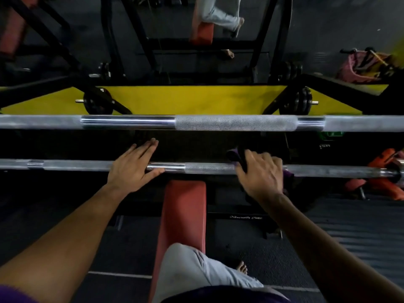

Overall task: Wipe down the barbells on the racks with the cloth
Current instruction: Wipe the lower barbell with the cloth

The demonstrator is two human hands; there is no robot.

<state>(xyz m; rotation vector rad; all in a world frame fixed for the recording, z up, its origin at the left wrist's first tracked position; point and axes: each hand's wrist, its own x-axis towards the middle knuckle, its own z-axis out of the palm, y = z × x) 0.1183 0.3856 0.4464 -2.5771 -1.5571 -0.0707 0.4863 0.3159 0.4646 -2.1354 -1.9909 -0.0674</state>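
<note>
Two steel barbells run across the view. The nearer barbell (201,168) lies at hand height and the upper barbell (236,123) sits above it. My left hand (133,167) rests flat on the nearer bar with straight fingers, thumb under a smooth section. My right hand (260,171) grips a dark purple cloth (235,156) wrapped round the same bar, on its knurled part to the right of centre. Most of the cloth is hidden under my fingers.
A red bench pad (183,215) runs under the bar toward me, my knee in grey trousers (188,265) on it. A mirror with a yellow band (192,99) faces me. Black weight plates (299,101) hang right, orange gear (384,171) lies far right.
</note>
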